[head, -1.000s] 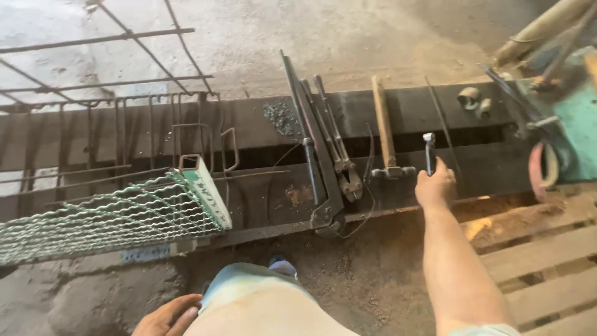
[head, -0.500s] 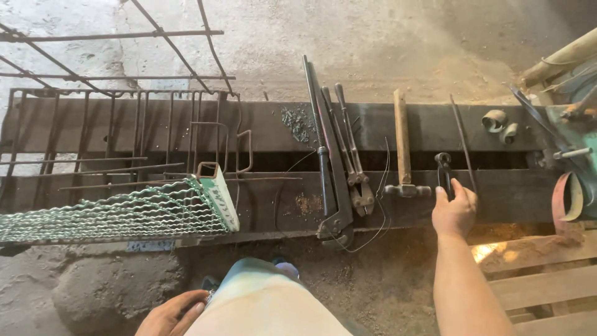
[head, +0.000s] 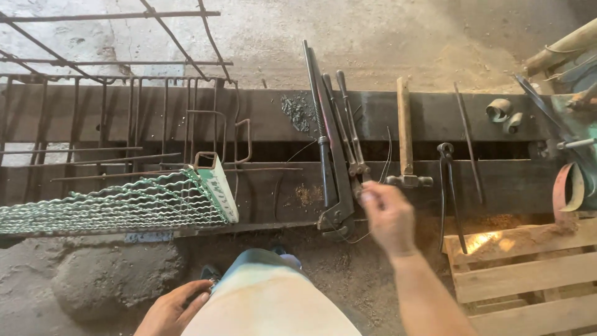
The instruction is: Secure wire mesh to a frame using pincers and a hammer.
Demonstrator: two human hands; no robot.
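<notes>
Your right hand (head: 388, 214) has left the pincers (head: 449, 190). A moment ago it gripped their handles at the right end of the desk (head: 124, 118); now they lie alone there, head up, handles pointing toward the pallet (head: 522, 280), and your hand has swung left. It now hovers blurred over the lower end of the small cutters (head: 348, 124), just beside the hammer (head: 405, 143) head. The fingers look loosely curled with thumb and fingertips drawn together near the cutter jaws, but motion blur keeps you from telling whether they actually pinch anything.

So the pincers are put down, and your reach now falls among the long-handled tools: the big bolt cutter (head: 326, 143) lies just left of your hand, with thin wire (head: 379, 168) looping around its head.

Your left hand (head: 174, 308) rests low by your knee, fingers relaxed and partly spread, holding nothing you can see. The green mesh panel (head: 118, 202) sits across the desk to its left, with bent rods (head: 217, 134) behind it.
</notes>
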